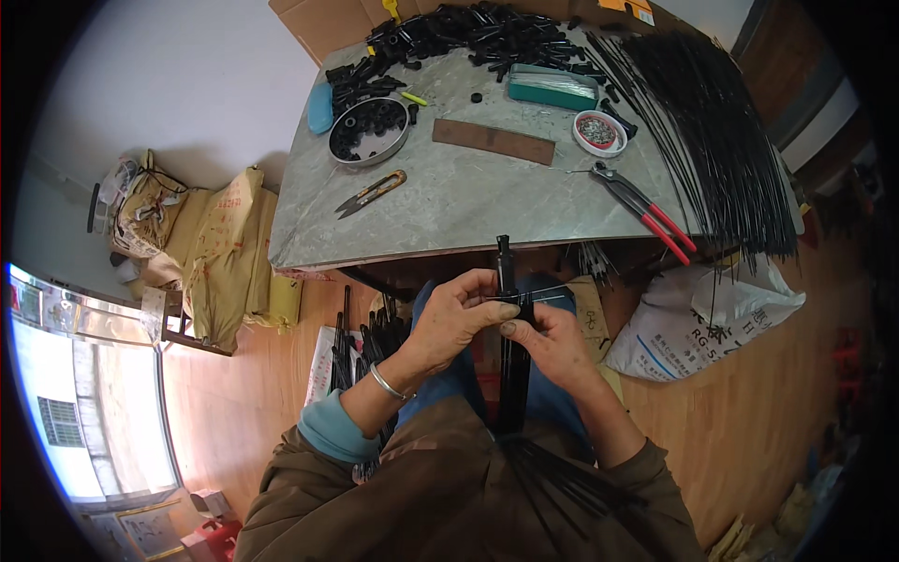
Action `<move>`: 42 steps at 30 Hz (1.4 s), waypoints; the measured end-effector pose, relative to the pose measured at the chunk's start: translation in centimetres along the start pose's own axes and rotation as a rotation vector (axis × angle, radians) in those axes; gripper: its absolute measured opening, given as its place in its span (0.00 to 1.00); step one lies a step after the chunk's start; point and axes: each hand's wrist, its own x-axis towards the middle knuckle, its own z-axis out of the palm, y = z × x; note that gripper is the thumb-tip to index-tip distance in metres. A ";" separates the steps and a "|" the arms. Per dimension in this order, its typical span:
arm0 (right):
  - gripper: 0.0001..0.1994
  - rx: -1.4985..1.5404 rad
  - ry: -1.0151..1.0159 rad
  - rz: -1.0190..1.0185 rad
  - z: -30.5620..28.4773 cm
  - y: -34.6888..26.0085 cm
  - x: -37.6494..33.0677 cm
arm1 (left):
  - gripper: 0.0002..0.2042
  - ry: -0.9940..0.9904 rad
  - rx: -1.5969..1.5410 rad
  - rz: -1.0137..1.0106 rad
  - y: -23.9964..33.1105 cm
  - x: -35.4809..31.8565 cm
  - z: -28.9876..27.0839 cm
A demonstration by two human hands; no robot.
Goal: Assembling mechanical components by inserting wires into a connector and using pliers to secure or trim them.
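Note:
Between my knees stands a black umbrella frame point(512, 384), its shaft upright and its top end near the table edge. Thin black ribs point(552, 473) fan out from its lower end over my lap. My left hand point(448, 326) is closed round the frame just under the top, thumb pressed against it. Closed on the same part from the other side is my right hand point(559, 348), its thumb tip close to the left thumb. A thin pale wire point(552, 298) sticks out to the right above the right fingers. The fingers hide the part between them.
The grey table point(412, 211) ahead bears scissors point(372, 193), red-handled pincers point(646, 211), a brown strip point(493, 142), a bowl of black caps point(368, 131), a green box point(552, 87), a dish of small metal parts point(599, 133) and black rods point(721, 140). A white sack point(702, 323) stands right.

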 end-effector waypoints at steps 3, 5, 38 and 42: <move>0.12 0.110 -0.123 0.083 -0.7 0.4 0.6 | 0.17 0.003 -0.028 0.047 -0.6 0.1 0.1; 0.12 0.311 -0.202 0.101 -0.9 2.0 0.9 | 0.17 -0.002 -0.052 0.061 -0.9 0.0 0.1; 0.12 0.348 0.075 0.039 1.3 1.3 -1.1 | 0.14 0.010 -0.315 0.081 -2.9 0.4 1.3; 0.12 0.228 0.116 -0.038 1.4 1.5 -1.2 | 0.14 0.037 -0.335 0.090 -3.0 0.1 1.8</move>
